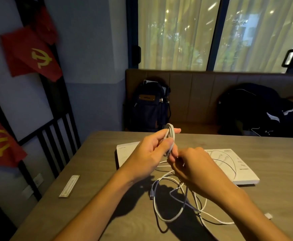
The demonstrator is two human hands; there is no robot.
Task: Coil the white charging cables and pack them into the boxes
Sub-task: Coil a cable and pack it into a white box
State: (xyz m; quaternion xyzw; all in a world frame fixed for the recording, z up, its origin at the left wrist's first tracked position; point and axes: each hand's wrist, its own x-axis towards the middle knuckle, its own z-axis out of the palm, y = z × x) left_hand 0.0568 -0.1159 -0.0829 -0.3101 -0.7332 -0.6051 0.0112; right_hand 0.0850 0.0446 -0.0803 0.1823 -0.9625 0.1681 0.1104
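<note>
My left hand holds a small coil of white cable upright above the table, fingers curled round the loops. My right hand is just below and to the right, pinching the cable's loose run where it leaves the coil. The rest of the white cables lie tangled on the table under my hands, with one plug at the left and another plug at the right. Two flat white boxes lie behind: the left box, partly hidden by my left hand, and the right box.
A wooden table carries a narrow paper packet at the left. Behind it a bench seat holds a dark backpack and a dark jacket. A black railing with red flags stands left.
</note>
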